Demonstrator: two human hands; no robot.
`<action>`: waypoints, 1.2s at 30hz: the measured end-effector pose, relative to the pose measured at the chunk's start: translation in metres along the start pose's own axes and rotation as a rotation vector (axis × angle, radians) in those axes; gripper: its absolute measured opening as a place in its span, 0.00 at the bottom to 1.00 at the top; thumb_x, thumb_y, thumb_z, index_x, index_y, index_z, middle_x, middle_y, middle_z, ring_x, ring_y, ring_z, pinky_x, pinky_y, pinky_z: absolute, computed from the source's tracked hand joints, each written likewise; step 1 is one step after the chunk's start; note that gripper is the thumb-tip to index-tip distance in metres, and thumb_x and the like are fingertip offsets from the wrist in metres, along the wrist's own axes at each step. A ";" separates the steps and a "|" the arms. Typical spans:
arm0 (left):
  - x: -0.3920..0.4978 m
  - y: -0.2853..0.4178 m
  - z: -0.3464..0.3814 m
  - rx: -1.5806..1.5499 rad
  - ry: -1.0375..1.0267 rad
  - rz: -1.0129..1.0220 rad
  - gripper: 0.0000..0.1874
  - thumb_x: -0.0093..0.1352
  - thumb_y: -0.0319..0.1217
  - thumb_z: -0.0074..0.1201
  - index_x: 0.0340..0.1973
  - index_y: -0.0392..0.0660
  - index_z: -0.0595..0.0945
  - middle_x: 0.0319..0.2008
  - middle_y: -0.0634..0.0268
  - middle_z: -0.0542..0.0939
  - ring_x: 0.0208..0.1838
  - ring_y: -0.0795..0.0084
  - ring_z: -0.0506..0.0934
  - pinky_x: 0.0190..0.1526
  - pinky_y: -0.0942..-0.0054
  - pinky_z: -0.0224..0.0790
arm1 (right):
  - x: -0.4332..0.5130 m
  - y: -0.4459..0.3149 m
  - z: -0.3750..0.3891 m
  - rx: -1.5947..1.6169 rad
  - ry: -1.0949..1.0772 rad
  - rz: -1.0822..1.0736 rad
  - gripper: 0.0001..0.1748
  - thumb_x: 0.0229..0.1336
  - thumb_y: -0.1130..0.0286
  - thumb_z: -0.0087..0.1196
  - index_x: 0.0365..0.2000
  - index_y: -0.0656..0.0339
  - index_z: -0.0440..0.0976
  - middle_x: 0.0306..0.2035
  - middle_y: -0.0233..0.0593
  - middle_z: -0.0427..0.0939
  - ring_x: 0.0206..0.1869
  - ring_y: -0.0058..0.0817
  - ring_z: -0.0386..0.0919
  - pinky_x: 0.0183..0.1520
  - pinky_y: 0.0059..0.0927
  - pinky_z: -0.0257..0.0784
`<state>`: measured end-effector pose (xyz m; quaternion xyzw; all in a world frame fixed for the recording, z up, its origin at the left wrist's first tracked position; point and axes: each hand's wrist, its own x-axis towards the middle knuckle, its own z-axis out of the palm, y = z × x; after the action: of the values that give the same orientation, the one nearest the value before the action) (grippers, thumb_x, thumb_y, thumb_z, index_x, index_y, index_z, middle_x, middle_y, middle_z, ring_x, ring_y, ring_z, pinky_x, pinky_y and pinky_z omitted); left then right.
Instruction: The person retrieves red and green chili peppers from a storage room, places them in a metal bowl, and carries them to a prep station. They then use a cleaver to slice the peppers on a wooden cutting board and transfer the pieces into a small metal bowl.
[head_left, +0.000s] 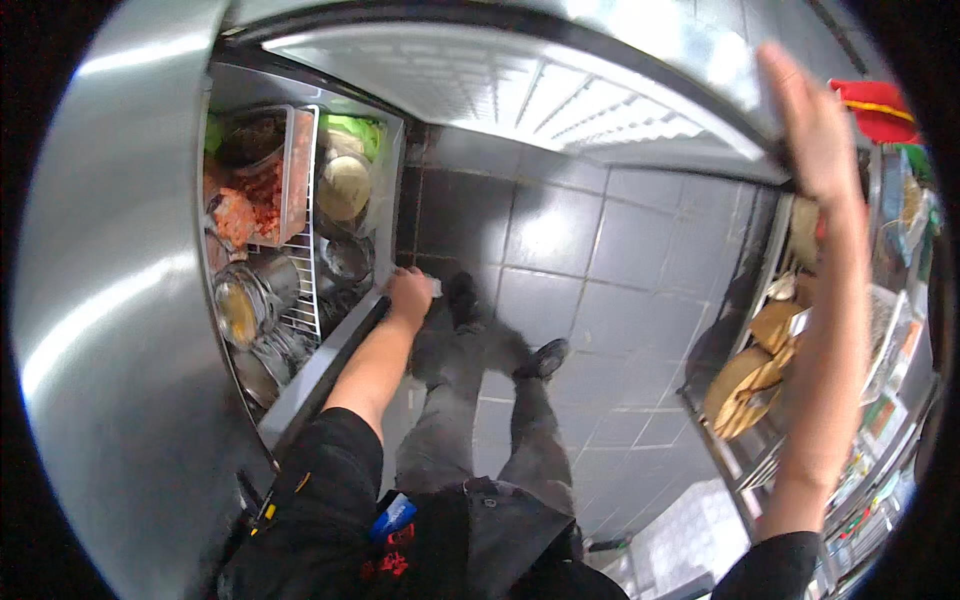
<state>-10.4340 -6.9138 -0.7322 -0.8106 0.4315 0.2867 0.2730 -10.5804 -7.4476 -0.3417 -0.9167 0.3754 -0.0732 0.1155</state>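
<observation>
My left hand (411, 294) is at the front edge of an open stainless-steel refrigerator, with a small pale thing, perhaps a cloth, showing at its fingers; its exact grip is unclear. My right hand (814, 131) is raised at the free edge of the open refrigerator door (480, 82), fingers extended and slightly blurred. Inside the refrigerator, a clear plastic tub (298, 172) of orange-red food stands on a white wire shelf (306, 300). Near it are a metal container (240, 311) with yellowish contents and a round pale-topped container (345, 187).
A steel side panel (112, 300) fills the left. On the right, shelving holds a round wooden-looking item (742, 394), bags and packets. A red item (877, 112) lies beyond my right hand. Grey floor tiles (555, 232) show between the refrigerator and the shelving.
</observation>
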 end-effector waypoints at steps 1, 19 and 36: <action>-0.012 0.025 -0.009 -0.191 0.031 -0.020 0.14 0.71 0.33 0.53 0.46 0.42 0.88 0.50 0.53 0.86 0.50 0.50 0.86 0.49 0.54 0.81 | -0.018 -0.009 -0.002 0.039 -0.043 0.063 0.39 0.73 0.32 0.36 0.49 0.55 0.82 0.38 0.57 0.85 0.48 0.52 0.85 0.52 0.48 0.76; -0.302 0.317 -0.322 -1.869 -0.698 0.331 0.13 0.65 0.32 0.63 0.43 0.40 0.83 0.34 0.65 0.83 0.34 0.66 0.83 0.35 0.61 0.81 | -0.087 -0.016 -0.127 0.843 -0.678 -0.374 0.29 0.75 0.61 0.53 0.71 0.53 0.65 0.67 0.36 0.75 0.64 0.29 0.75 0.63 0.35 0.73; -0.050 0.318 -0.837 -2.431 0.060 0.807 0.22 0.67 0.20 0.52 0.58 0.39 0.76 0.54 0.56 0.83 0.53 0.61 0.85 0.49 0.57 0.86 | -0.191 0.451 -0.087 1.288 -0.177 1.280 0.28 0.70 0.67 0.58 0.66 0.60 0.66 0.50 0.42 0.83 0.42 0.33 0.84 0.45 0.36 0.82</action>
<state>-10.5373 -7.6164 -0.1840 -0.3559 0.1135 0.5384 -0.7554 -11.0379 -7.6388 -0.3869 -0.2940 0.6886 -0.1200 0.6519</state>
